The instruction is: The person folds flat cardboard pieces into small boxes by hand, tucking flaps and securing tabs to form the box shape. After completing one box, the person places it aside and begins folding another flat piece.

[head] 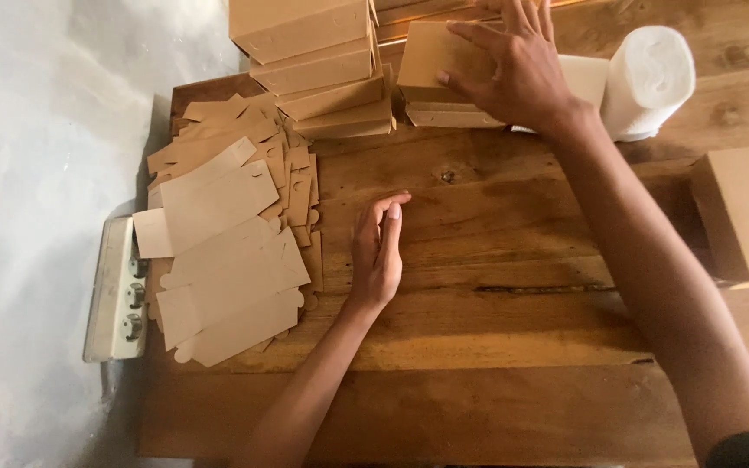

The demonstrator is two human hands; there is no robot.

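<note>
Surface: wooden table [496, 347], floor pale at left.
Left hand [377, 251]: empty, fingers loosely together, resting edge-down near the flat box blanks [227, 251].
Right hand [513, 65]: spread, pressing the folded box [435, 52] (atop a short stack).
Beyond: stacked boxes [318, 65], paper roll [649, 78].

On the desk [496, 347] flat box blanks [227, 260] lie at my left, with a power strip [117, 290] left of them. Folded boxes [322, 61] stack at the far edge; my right hand [513, 69] rests on a smaller stack [444, 82] beside them. A paper roll [652, 78] stands far right, and another box [747, 212] sits at the right edge. My left hand [379, 251] lies mid-desk.
</note>
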